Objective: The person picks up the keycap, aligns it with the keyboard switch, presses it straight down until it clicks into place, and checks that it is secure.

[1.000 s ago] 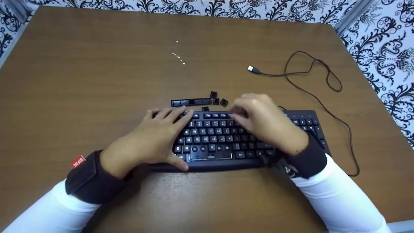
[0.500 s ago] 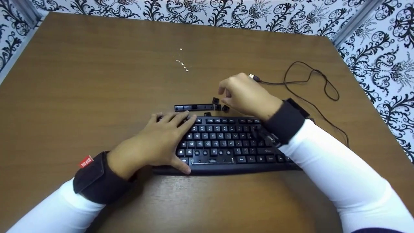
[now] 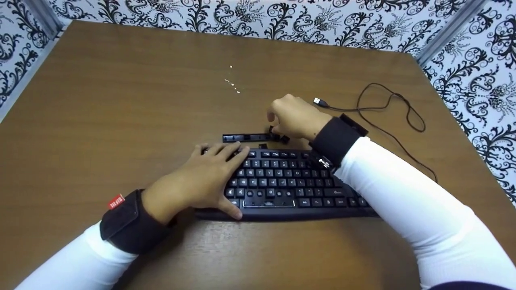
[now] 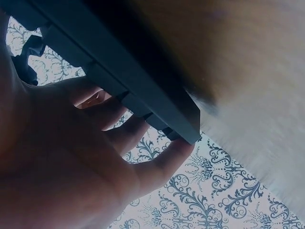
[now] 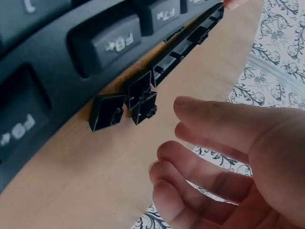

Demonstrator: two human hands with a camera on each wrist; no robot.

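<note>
A black keyboard [image 3: 278, 183] lies on the wooden table, with bare sockets in its lower rows and an uncovered space bar slot. My left hand [image 3: 205, 177] rests spread over its left end, thumb at the front edge; in the left wrist view its fingers [image 4: 164, 164] touch the keyboard's edge. Behind the keyboard lie a loose space bar [image 3: 246, 137], underside up, and several loose keycaps [image 5: 107, 112]. Over these keycaps is my right hand [image 3: 298, 117]. In the right wrist view its fingers are loosely bent, apart from the caps, and hold nothing.
A thin black cable [image 3: 393, 139] with a USB plug [image 3: 320, 102] loops over the right side of the table [image 3: 141, 88]. Small pale specks [image 3: 232, 84] lie farther back. Patterned wallpaper [image 3: 258, 18] borders the table's far side.
My right hand has left the keyboard's top row and moved away from me, then slightly left, to the loose keycaps. My left hand stays on the keyboard. The head view has shifted slightly.
</note>
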